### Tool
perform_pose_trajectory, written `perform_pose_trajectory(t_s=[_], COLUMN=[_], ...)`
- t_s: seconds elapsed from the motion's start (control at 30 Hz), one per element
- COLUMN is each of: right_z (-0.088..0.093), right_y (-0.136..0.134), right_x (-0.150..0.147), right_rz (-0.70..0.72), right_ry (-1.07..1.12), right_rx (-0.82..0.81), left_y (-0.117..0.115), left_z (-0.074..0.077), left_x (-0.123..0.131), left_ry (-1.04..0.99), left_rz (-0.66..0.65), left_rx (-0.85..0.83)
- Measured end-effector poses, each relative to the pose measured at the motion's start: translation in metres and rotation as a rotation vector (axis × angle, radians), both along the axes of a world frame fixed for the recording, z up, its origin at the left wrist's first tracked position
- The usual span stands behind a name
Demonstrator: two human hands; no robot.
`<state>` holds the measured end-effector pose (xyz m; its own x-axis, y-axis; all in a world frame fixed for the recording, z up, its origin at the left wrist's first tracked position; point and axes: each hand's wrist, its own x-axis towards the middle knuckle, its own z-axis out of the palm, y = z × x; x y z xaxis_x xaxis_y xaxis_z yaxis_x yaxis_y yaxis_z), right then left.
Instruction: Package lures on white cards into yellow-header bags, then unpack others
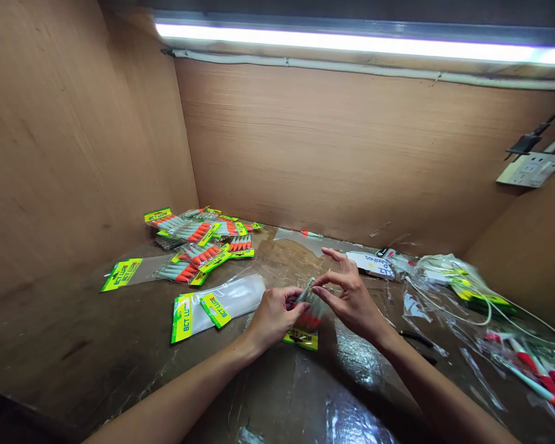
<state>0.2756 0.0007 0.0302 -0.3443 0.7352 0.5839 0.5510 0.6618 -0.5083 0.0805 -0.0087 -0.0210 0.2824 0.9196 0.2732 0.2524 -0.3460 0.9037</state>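
My left hand (pixel 274 316) is closed, thumb and fingers pinching a slim pale fishing lure (pixel 305 291) whose tip points up and away. My right hand (pixel 354 296) faces it, thumb and index finger pinched together beside that tip, the other fingers raised. What sits in the right pinch is too small to make out. Just under both hands lies a clear bag of white-and-orange lures (pixel 311 320), partly covered by my fingers. Its yellow-green header card (pixel 301 340) points toward me.
Filled lure packs (pixel 198 231) are heaped at the back left. Flat bags (pixel 240 293) with header cards lie left of my hands. To the right are black-handled pliers (pixel 416 338), a white cord (pixel 476 322), plastic scraps and loose red-and-white lures (pixel 531 364). Wooden walls enclose the table.
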Motion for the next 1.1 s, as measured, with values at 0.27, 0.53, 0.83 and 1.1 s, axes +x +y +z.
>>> perform_pose_trajectory(t_s=[0.27,0.53,0.83,1.1], right_z=[-0.004,0.008,0.014,0.003], right_y=[-0.004,0.015,0.020,0.027], right_x=[-0.006,0.019,0.033,0.032], right_rz=[-0.055,-0.047,0.154,0.201], right_ry=[-0.019,-0.074,-0.110,-0.051], right_rx=[0.081,0.044,-0.172,-0.334], left_y=[-0.004,0.004,0.006,0.007], left_z=[0.001,0.002,0.005,0.007], left_x=[-0.001,-0.004,-0.008,-0.011], left_ry=[0.065,-0.048,-0.064,0.045], left_rz=[0.051,-0.109,-0.302,-0.258], left_rx=[0.056,-0.091,-0.242,-0.153])
